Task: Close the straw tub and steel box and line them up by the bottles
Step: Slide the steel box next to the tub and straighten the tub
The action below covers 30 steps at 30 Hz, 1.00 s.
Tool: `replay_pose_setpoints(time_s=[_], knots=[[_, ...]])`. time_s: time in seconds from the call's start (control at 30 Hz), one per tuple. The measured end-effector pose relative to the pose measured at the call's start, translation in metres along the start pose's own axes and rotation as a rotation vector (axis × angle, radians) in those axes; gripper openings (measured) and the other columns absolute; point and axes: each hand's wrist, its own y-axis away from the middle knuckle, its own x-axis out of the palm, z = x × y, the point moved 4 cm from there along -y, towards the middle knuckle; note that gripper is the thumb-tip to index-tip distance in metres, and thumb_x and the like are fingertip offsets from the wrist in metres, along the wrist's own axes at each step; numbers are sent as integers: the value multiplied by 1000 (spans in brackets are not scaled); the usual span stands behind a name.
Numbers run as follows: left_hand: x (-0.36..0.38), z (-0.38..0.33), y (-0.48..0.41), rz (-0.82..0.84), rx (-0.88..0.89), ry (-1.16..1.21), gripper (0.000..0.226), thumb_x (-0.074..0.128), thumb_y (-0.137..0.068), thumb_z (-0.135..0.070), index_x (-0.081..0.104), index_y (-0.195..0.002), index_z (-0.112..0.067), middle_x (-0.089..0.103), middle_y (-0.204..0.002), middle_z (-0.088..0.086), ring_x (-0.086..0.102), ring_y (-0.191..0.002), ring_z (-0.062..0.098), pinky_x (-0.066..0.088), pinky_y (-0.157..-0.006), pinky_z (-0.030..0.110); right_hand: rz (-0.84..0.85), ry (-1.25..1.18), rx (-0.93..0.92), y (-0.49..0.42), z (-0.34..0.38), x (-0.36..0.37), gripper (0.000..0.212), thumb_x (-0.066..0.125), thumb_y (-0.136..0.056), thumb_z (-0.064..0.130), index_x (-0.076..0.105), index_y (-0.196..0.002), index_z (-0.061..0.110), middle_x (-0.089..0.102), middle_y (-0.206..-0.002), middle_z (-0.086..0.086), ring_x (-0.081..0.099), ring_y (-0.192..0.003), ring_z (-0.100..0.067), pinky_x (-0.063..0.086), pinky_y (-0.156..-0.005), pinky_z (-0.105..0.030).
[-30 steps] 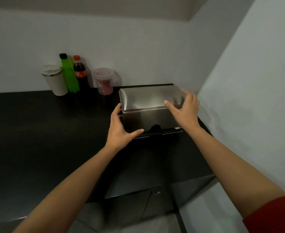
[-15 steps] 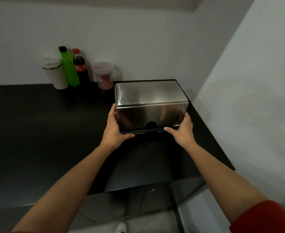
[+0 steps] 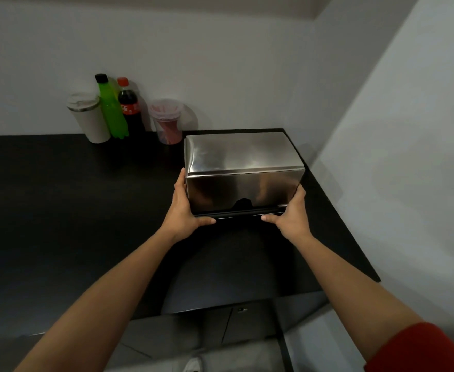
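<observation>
the steel box sits shut on the black desk, far right, near the corner. the left hand and right hand each have their grip clamped on its near lower corners. the lidded straw tub stands just left of it, beside the cola bottle and green bottle.

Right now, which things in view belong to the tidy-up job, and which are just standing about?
Part of the job:
steel box, held by left hand and right hand
straw tub
green bottle
cola bottle

Just there:
white tumbler
</observation>
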Motion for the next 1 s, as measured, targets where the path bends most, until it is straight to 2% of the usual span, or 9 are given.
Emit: replay_pose_setpoints(time_s=[0.4, 0.6, 0.9, 1.0], knots=[[0, 5, -18, -10, 3, 6, 135, 90, -53, -22, -10, -142, -42, 13, -153, -2, 19, -139, 17, 28, -112, 47, 0, 0, -18, -19, -4, 8, 106, 84, -59, 10, 16, -139, 20, 36, -141, -6, 36, -130, -22, 31, -105, -31], [-2, 10, -44, -5, 4, 12, 135, 90, -52, -21, -8, -143, -39, 14, -153, -1, 19, -140, 17, 27, -112, 44, -11, -17, -14, -41, -6, 15, 105, 84, -60, 11, 16, -138, 25, 37, -141, -3, 36, -130, -19, 29, -101, -26], [-4, 19, -92, 0, 8, 19, 135, 90, -52, -21, -7, -144, -35, 14, -152, 0, 21, -137, 15, 27, -109, 33, -6, -3, 26, -87, -6, 27, 104, 84, -60, 12, 16, -138, 22, 39, -140, -5, 37, -130, -21, 30, -102, -28], [-6, 20, -108, 8, 21, 11, 135, 90, -52, -21, -8, -144, -33, 12, -152, 1, 19, -138, 16, 26, -111, 35, -16, 6, 24, -101, -5, 32, 104, 85, -60, 12, 16, -138, 24, 38, -141, -5, 37, -130, -21, 29, -100, -27]])
